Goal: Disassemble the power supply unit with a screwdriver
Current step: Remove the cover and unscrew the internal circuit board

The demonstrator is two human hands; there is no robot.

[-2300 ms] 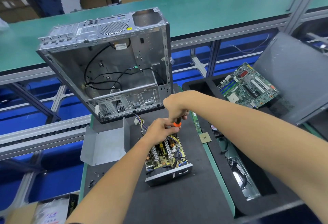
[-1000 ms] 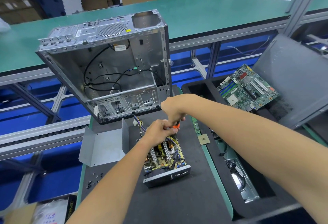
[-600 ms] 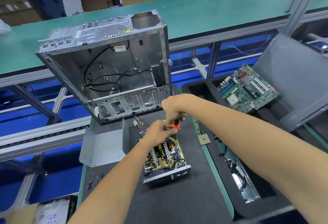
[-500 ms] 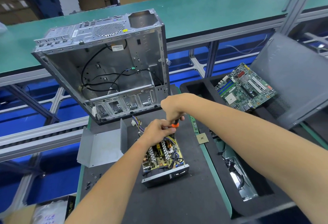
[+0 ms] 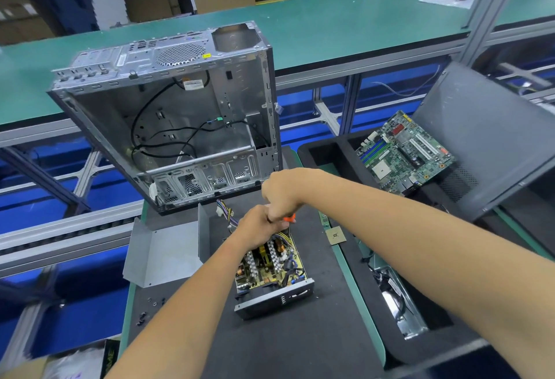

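Orange screwdriver point(image 5: 289, 218) gripped in right hand point(image 5: 282, 193), left hand point(image 5: 257, 225) steadying PSU point(image 5: 270, 267)

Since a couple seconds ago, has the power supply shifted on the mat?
No. The power supply lies in the same spot beside the bent metal cover and below the computer case; only the camera shifted.

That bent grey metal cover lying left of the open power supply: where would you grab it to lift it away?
Probably by the upright flange of the metal cover, the wall standing beside the power supply. Come from above and pinch that top edge: the rest lies flat on the black mat, offering no grip.
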